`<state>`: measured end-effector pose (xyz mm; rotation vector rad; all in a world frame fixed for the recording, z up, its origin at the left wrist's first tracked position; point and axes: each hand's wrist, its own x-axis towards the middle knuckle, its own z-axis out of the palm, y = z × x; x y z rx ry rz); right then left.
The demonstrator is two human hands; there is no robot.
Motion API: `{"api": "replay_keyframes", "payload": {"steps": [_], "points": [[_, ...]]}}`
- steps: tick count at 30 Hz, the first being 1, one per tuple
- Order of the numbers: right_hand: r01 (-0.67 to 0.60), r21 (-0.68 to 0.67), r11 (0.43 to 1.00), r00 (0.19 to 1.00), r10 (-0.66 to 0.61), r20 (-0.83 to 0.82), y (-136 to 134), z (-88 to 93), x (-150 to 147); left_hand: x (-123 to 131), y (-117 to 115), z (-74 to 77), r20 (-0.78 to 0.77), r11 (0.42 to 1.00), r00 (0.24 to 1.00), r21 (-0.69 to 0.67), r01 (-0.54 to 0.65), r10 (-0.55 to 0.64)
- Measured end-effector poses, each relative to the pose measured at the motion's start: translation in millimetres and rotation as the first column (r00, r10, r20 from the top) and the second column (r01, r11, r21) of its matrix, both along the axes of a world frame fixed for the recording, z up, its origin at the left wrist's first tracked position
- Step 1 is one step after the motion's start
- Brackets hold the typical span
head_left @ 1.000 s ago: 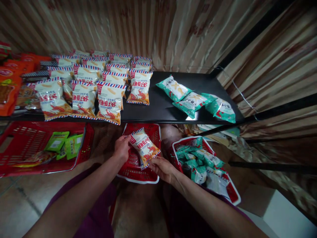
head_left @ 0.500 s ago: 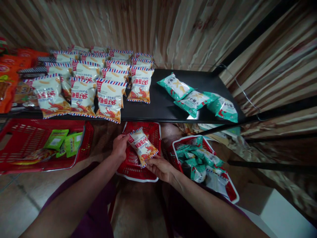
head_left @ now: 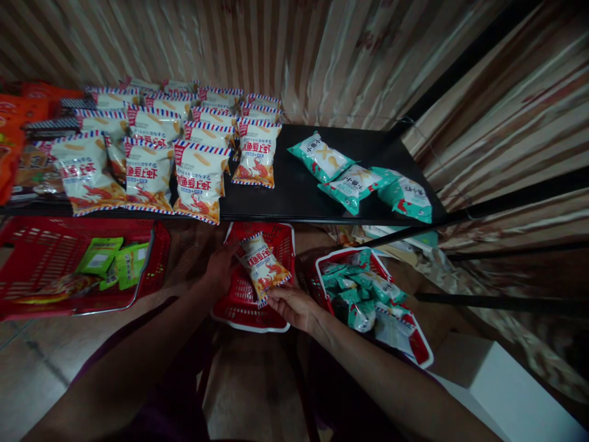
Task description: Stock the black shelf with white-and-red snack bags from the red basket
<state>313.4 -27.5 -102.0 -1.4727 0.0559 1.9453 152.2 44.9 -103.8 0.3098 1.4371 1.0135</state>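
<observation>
A white and orange snack bag (head_left: 263, 264) with a red-and-blue striped edge is held over the middle red basket (head_left: 251, 322). My right hand (head_left: 291, 305) pinches its lower right end. My left hand (head_left: 221, 268), in shadow, is closed at the bag's upper left corner; its fingertips are partly hidden. Matching snack bags (head_left: 197, 181) stand in rows on the black shelf (head_left: 294, 199) just beyond my hands. Green and white snack bags (head_left: 354, 184) lie on the shelf's right part.
The right red basket (head_left: 421, 350) holds several green snack bags (head_left: 361, 313). Small green packets (head_left: 99, 256) lie in the left red basket (head_left: 142, 270). Orange packages (head_left: 11, 141) stand at the shelf's left. A white box (head_left: 510, 387) is at lower right; striped curtain (head_left: 313, 55) hangs behind.
The view has shifted slightly, and the scene looks darker. Both hands stay at the snack bag, which keeps nearly the same place over the middle basket.
</observation>
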Motion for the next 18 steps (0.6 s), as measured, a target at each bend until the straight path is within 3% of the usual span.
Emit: {"api": "replay_keyframes", "payload": {"steps": [6, 10, 18], "points": [[0.013, 0.047, 0.999, 0.999, -0.014, 0.028, 0, -1.0, -1, 10, -14, -3.9, 0.235, 0.991, 0.971, -0.117, 0.057, -0.028], [-0.014, 0.095, 0.995, 1.0, 0.013, 0.008, -1, -1.4, -1, 16, -24, -8.4, 0.287, 0.987, 0.957, -0.13, 0.09, -0.049], [-0.038, 0.064, 0.997, 0.999, 0.037, 0.009, -4, -2.3, -2, 19, -23, -17.5, 0.343, 0.983, 0.939, -0.16, 0.092, -0.032]]}}
